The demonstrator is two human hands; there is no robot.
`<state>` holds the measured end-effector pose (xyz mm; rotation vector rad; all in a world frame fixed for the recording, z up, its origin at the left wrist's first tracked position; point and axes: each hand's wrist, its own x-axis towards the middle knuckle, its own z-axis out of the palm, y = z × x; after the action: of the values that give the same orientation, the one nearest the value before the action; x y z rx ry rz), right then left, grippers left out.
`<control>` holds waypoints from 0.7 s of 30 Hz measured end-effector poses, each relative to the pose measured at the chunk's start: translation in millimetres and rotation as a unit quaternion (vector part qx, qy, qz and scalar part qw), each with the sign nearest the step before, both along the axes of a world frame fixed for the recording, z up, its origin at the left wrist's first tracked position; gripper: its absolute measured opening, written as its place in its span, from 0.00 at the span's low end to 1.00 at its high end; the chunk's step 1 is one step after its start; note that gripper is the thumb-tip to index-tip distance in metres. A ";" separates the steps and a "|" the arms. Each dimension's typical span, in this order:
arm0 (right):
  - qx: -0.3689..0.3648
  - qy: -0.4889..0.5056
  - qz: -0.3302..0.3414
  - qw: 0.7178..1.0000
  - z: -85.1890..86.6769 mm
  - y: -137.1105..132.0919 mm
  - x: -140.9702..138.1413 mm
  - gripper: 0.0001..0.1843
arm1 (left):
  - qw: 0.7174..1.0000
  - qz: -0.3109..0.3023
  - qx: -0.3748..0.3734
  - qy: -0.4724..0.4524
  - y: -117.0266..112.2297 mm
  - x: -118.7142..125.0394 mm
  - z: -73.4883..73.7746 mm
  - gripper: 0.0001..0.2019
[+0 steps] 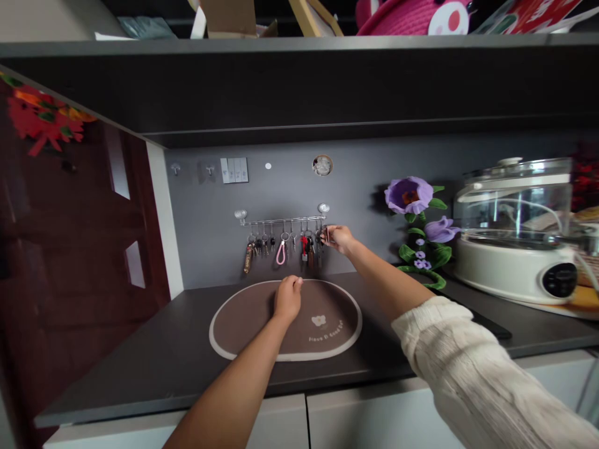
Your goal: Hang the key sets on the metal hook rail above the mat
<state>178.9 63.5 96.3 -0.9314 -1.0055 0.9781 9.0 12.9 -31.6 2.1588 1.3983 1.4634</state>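
Observation:
A clear hook rail is fixed to the grey wall with round mounts, and several bunches of keys hang from it. Among them are a pink strap loop, a red key holder and a brown tag with lettering. At the rail's right end, my right hand pinches keys that hang there; its fingers partly cover them. My left hand is closed above the brown oval mat, below the rail. Whatever it may hold is hidden by the curled fingers.
A shelf overhangs the counter. To the right stand purple flowers and a white appliance with a clear top. A switch panel and small hooks are on the wall. A dark red door is at left.

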 end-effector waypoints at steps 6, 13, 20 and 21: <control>-0.016 -0.014 -0.016 1.000 -2.8 10.5 2.4 0.11 | 1.000 0.002 -0.005 0.001 -1.0 0.7 1.2 0.13; -0.015 -0.020 -0.014 1.000 -4.4 19.6 3.4 0.11 | 1.000 0.002 -0.010 -0.003 -0.3 0.7 1.0 0.13; -0.025 -0.032 -0.034 0.999 -15.5 29.4 9.5 0.09 | 1.000 0.007 -0.013 -0.004 -1.1 -0.5 1.6 0.13; -0.024 -0.032 -0.038 0.998 -17.3 30.0 10.2 0.09 | 1.000 0.008 -0.013 -0.004 -1.1 -0.6 1.6 0.13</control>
<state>189.1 93.5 79.0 -1.0399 -0.9971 0.9180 8.4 11.8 -30.0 2.1288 1.4265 1.4510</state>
